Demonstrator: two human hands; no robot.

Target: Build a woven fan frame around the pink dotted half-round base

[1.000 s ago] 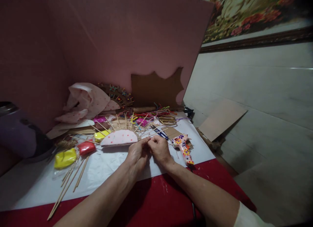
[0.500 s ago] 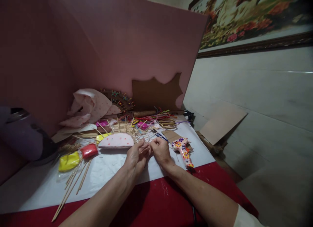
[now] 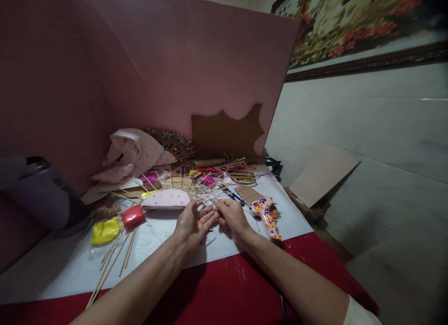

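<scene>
My left hand (image 3: 194, 224) is turned palm up over the white sheet, fingers stretched towards the right and thumb apart from them. Close against its fingertips is my right hand (image 3: 231, 216), closed with thumb and forefinger pinched together. What it pinches, if anything, is too thin to make out. Just left of the hands lies a half-round piece covered in pink spotted cloth (image 3: 166, 199), with thin sticks (image 3: 175, 181) fanning out behind it. Thread snips with dark blue handles (image 3: 235, 196) lie beyond my right hand. A flower-patterned glue gun (image 3: 268, 217) rests to its right.
Red (image 3: 133, 216) and yellow clay packs (image 3: 105, 231) lie left, beside loose sticks (image 3: 108, 269). A large purple bottle (image 3: 45, 194) stands far left. Behind are crumpled spotted cloth (image 3: 133, 152), a decorated cardboard fan (image 3: 175, 145), coloured pipe cleaners (image 3: 231, 166) and brown cardboard (image 3: 224, 134).
My left hand's fingers have opened out flatter, and its palm shows more. The right hand stays pinched beside it. The whole view has shifted slightly.
</scene>
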